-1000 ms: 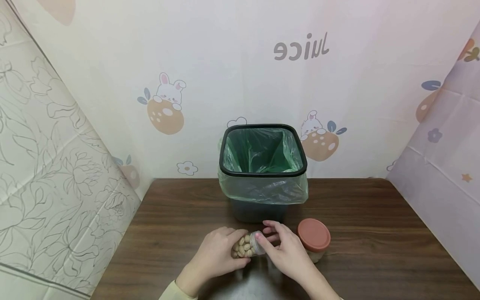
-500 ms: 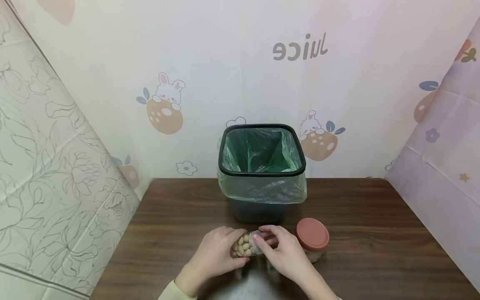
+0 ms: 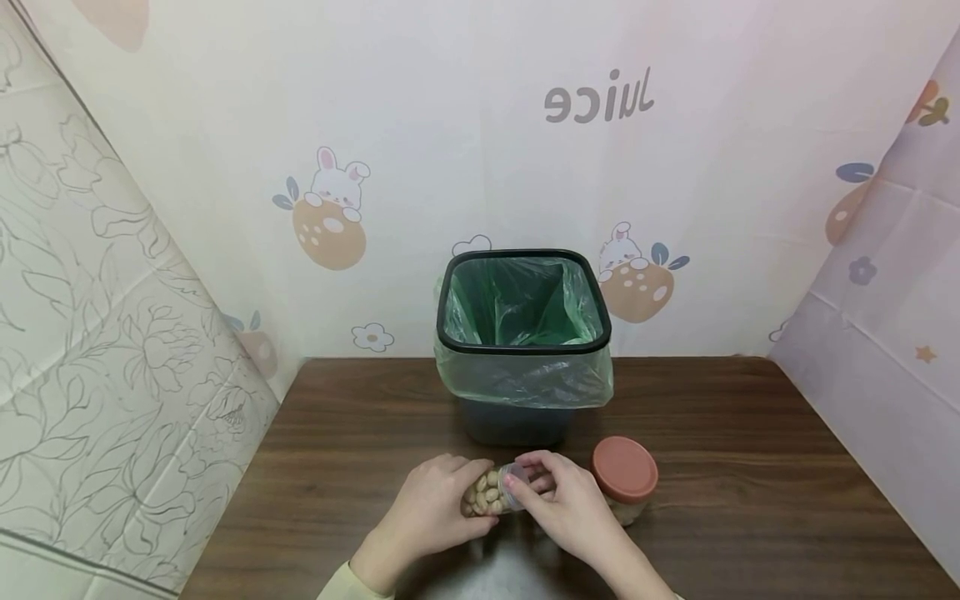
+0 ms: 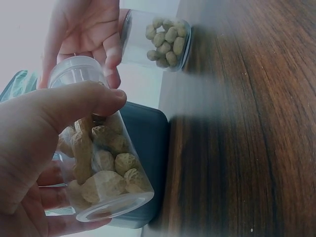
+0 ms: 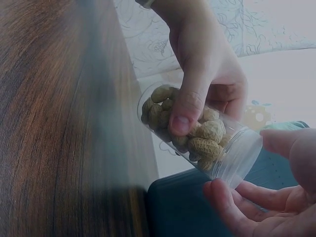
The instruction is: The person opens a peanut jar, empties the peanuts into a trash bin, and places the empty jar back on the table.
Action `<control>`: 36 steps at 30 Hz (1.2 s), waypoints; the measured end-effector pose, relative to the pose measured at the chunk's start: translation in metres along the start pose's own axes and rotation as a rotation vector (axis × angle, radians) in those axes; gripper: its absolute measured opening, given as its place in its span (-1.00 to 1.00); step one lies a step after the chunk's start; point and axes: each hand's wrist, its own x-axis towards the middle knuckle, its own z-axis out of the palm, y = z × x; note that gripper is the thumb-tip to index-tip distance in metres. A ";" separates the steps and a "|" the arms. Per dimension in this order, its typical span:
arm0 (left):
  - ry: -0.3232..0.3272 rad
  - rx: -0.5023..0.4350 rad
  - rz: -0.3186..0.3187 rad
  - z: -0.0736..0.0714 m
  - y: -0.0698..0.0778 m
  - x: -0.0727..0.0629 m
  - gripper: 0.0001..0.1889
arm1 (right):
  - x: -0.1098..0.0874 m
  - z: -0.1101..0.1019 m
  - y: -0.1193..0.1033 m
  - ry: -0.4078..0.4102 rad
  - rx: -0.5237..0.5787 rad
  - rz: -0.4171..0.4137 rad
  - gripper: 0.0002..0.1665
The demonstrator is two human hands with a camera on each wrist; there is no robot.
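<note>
A clear plastic jar (image 4: 118,202) of unshelled peanuts (image 5: 205,149) is tilted above the table, its clear lid (image 5: 238,160) pointing to the right. My left hand (image 3: 435,504) grips the jar's body, thumb on one side and fingers round the other. With thumb and fingertips, my right hand (image 3: 573,502) pinches the lid's rim from opposite sides. Just beyond that hand stands a second jar (image 4: 157,42), upright, with a pinkish-red lid (image 3: 625,468); several peanuts lie inside it.
A dark bin (image 3: 517,423) with a black rim and a green plastic liner (image 3: 525,377) stands behind the hands on the brown wooden table (image 3: 352,417). Patterned cloth (image 3: 420,167) hangs at the back and both sides.
My right hand's raised fingers have come down and drawn in against the lid. My left hand keeps its grip on the jar, nearly still. The second jar and bin stay put.
</note>
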 end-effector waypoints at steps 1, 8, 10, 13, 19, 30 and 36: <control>0.001 0.000 0.001 0.000 0.000 0.000 -0.36 | 0.000 0.000 0.000 -0.003 0.004 -0.005 -0.54; 0.002 0.001 0.008 0.000 -0.001 0.000 -0.35 | 0.000 -0.001 0.001 -0.020 0.015 -0.027 -0.53; 0.002 0.002 0.007 0.001 -0.001 0.000 -0.35 | 0.001 -0.001 0.001 -0.023 0.016 -0.033 -0.53; -0.001 0.003 0.004 0.001 -0.001 0.000 -0.36 | 0.001 -0.002 0.002 -0.030 0.025 -0.040 -0.53; -0.002 0.009 0.001 0.001 -0.002 0.000 -0.36 | 0.001 -0.004 0.001 -0.050 0.054 -0.063 -0.51; -0.002 0.010 0.008 0.002 -0.003 -0.001 -0.35 | 0.001 -0.006 0.003 -0.067 0.087 -0.141 -0.52; -0.017 -0.007 0.002 0.003 -0.003 0.000 -0.36 | 0.002 -0.005 0.006 -0.066 0.078 -0.198 -0.57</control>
